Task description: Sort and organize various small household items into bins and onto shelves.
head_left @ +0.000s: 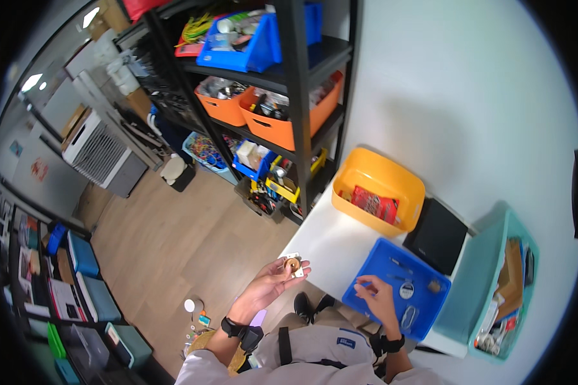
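My left hand (268,289) is closed around a small white plate with a round copper-coloured coil (293,265) on it, held up in front of the table's near left edge. Over the left part of a blue tray (383,251) is my right hand (377,298), its thumb and fingertips drawn together. Anything between those fingertips is too small to make out. Inside the tray lie a white round disc (406,290), a clear loop-shaped piece (410,316), a brownish round piece (435,286) and a thin metallic piece (401,264).
On the white table (321,247) stand a yellow bin (359,217) with a red packet (376,204), a flat black case (438,234) and a teal bin (465,289). A black shelf (297,70) holds orange baskets (268,130). Small items (203,319) lie on the floor.
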A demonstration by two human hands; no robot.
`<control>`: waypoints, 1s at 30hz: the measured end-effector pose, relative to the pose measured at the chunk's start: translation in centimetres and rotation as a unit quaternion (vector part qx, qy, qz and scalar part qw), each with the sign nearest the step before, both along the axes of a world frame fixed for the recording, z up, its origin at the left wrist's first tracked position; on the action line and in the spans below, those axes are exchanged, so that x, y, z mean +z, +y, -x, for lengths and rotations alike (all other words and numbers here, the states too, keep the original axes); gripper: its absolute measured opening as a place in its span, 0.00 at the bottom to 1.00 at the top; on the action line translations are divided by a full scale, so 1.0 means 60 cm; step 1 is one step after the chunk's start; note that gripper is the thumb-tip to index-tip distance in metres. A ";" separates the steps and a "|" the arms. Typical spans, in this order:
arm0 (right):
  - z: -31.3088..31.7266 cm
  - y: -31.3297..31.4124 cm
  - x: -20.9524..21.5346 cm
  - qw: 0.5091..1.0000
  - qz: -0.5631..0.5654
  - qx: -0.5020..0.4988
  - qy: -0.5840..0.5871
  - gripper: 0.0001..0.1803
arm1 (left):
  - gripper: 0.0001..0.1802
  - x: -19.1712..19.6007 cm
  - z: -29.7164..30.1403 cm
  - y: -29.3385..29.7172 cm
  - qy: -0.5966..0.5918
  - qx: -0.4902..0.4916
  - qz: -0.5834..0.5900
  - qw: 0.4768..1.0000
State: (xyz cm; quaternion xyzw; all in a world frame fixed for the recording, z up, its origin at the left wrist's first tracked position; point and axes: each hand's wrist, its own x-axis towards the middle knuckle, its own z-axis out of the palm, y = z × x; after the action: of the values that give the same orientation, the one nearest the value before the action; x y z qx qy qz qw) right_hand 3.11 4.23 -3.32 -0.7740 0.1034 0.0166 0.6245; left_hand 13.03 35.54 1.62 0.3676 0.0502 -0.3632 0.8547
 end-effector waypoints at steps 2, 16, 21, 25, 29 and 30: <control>-0.038 0.033 0.058 0.997 0.022 0.055 -0.048 0.11 | 0.28 0.016 -0.003 0.011 -0.005 0.021 -0.018 1.000; -0.162 0.119 0.041 0.994 0.059 0.068 -0.057 0.12 | 0.22 0.120 -0.325 0.122 -0.075 0.024 -0.076 0.994; -0.204 0.190 0.030 0.997 0.077 0.010 -0.025 0.13 | 0.19 0.155 -0.543 0.180 -0.128 0.017 -0.078 0.989; -0.236 0.251 0.040 0.997 0.062 -0.032 0.037 0.12 | 0.17 0.172 -0.683 0.192 -0.165 0.002 -0.098 0.981; -0.256 0.300 0.042 0.994 0.066 -0.066 0.056 0.12 | 0.14 0.158 -0.789 0.190 -0.252 -0.029 -0.152 0.955; -0.256 0.310 0.044 0.993 0.067 -0.072 0.063 0.12 | 0.12 0.155 -0.800 0.191 -0.278 -0.015 -0.177 0.944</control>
State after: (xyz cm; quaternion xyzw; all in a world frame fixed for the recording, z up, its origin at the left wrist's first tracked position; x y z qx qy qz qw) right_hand 18.48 22.81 -0.70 -0.8020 0.1995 0.0134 0.5628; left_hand 61.05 46.98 10.94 0.6002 -0.1317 -0.2441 0.7502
